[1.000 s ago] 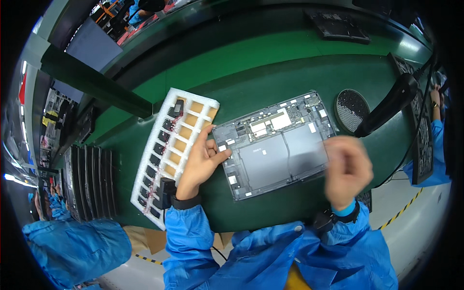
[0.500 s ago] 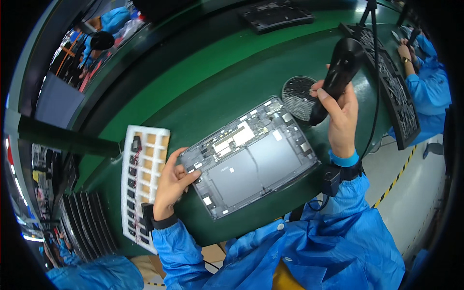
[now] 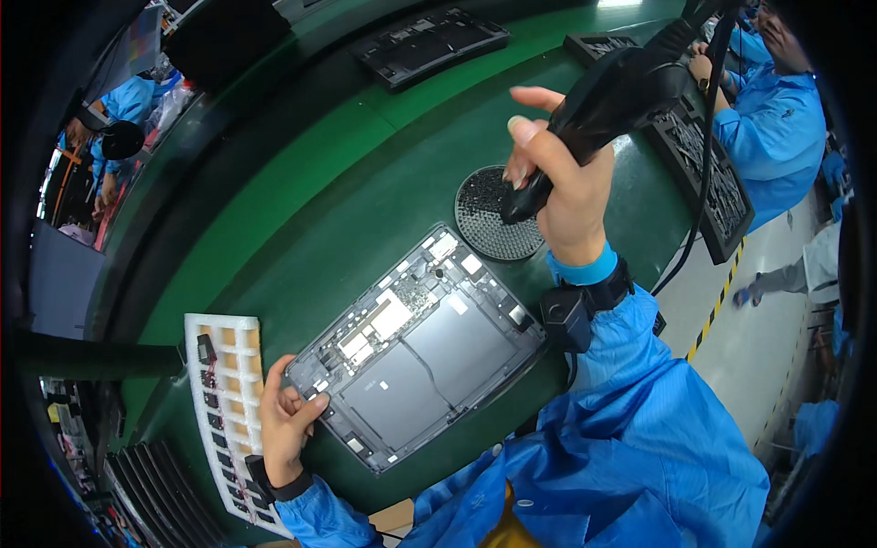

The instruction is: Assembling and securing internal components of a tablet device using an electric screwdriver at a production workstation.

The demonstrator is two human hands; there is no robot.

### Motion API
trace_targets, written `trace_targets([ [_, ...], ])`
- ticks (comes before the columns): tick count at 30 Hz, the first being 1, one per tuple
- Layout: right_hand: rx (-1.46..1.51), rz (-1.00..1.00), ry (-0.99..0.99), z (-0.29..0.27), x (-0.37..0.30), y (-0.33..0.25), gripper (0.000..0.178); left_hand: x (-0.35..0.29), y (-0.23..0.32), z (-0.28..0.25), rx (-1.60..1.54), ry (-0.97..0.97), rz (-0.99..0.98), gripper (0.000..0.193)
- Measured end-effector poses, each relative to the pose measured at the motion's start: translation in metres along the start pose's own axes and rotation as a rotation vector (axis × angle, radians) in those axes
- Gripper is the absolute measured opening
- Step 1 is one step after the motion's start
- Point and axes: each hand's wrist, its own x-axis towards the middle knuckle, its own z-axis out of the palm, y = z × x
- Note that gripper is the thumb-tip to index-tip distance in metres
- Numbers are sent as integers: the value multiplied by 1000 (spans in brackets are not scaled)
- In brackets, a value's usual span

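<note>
An opened tablet or laptop casing [image 3: 457,352] lies tilted on the green bench, its circuit board and flat dark panels exposed. My left hand [image 3: 285,422] grips its left corner, thumb on top and fingers at the edge. A black electric screwdriver [image 3: 607,100] is in my right hand [image 3: 580,205], with index finger and thumb stretched along it. The driver's tip points down over a round plate of small dark screws [image 3: 502,239], just beyond the casing's far corner. Whether the tip touches the screws, I cannot tell.
To the left, a white foam tray [image 3: 245,365] holds small black parts with wires. Dark panels [image 3: 164,493] stand racked at lower left. Another opened casing [image 3: 429,46] sits at the back. A long black tray [image 3: 708,178] lies at right, near a co-worker in blue [image 3: 776,137].
My right hand has brought the screwdriver's tip from beside the round plate to over its screws. My left hand still grips the casing's corner. The whole view has shifted.
</note>
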Motion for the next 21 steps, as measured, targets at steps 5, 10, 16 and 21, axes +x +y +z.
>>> trace_targets([
  [5, 65, 21, -82, -3, -5, 14, 15, 1, -4, -1, -35, 8, 8, 61],
  [10, 129, 44, -84, 4, -10, 19, 13, 1, -5, -2, 17, -19, -21, 61],
  [16, -4, 4, -129, 7, -12, 23, 17, 0, -1, 2, 10, 7, -23, 62],
  [21, -49, -32, -136, 6, -11, 25, 16, 0, -3, 4, 37, 49, -25, 67],
])
